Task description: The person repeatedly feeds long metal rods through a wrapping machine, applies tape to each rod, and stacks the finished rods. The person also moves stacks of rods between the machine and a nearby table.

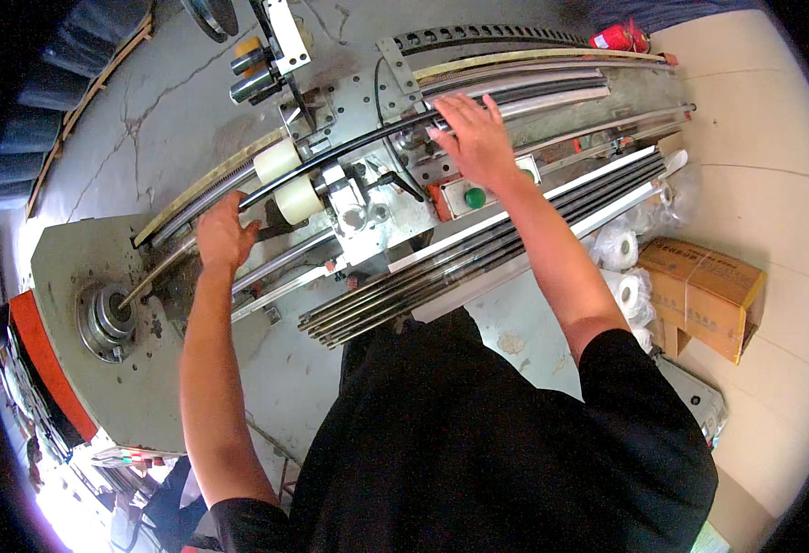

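Observation:
A long black rod (331,154) lies slantwise across the machine, over two cream rollers (299,201). My left hand (227,232) is closed round its left end, just beside the rollers. Farther right, my right hand (474,138) lies over the same rod, thumb on the near side and fingers across the far side; the palm hides the contact. A thinner metal shaft (160,269) runs from below my left hand to the round chuck (110,318). Between my hands sits a metal carriage (368,212) with a black lever handle (406,187).
Several dark rods (478,241) lie in a white tray before me. A green button (475,197) sits below my right hand. Wrapped rolls (618,249) and a cardboard box (699,286) stand at the right. A red cylinder (621,37) is at the far right.

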A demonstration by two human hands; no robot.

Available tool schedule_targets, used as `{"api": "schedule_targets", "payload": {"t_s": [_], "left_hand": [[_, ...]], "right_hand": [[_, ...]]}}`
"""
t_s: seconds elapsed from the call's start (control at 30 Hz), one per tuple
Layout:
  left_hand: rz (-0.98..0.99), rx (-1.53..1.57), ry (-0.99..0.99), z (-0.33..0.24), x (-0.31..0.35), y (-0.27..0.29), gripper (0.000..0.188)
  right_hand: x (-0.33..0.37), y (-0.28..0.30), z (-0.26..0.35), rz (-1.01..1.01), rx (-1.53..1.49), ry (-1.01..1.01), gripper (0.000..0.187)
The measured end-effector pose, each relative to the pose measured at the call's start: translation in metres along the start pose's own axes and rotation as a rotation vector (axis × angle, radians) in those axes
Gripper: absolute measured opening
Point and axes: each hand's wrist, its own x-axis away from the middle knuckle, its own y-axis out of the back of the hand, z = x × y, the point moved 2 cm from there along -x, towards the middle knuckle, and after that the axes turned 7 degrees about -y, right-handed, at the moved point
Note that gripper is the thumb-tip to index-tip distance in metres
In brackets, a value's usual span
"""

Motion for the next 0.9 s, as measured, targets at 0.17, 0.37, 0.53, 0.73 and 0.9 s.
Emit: {"api": "schedule_targets", "payload": {"t_s": [0.17,0.37,0.53,0.73,0.9], "left_hand": [[0.059,0.025,0.028,0.001,-0.004,-0.005,0.039],[0.116,0.007,0.177,0.047,0.023,0.002,0.039],[0.005,-0.046,0.173,0.131,0.066,-0.011,0.036],[0.032,-0.096,0.268,0.179,0.091,-0.008,0.045],[0.119,-0.034,0.218,0.121,0.058,-0.007,0.05]], "right_hand": [[0.001,-0.003,0.032,0.018,-0.056,0.033,0.05],[0.0,-0.006,0.036,0.01,-0.031,0.024,0.051],[0.0,0.001,0.031,0.057,0.015,-0.022,0.05],[0.002,0.002,0.027,0.015,0.038,-0.031,0.05],[0.001,0.0,0.045,-0.001,0.037,-0.01,0.05]]}}
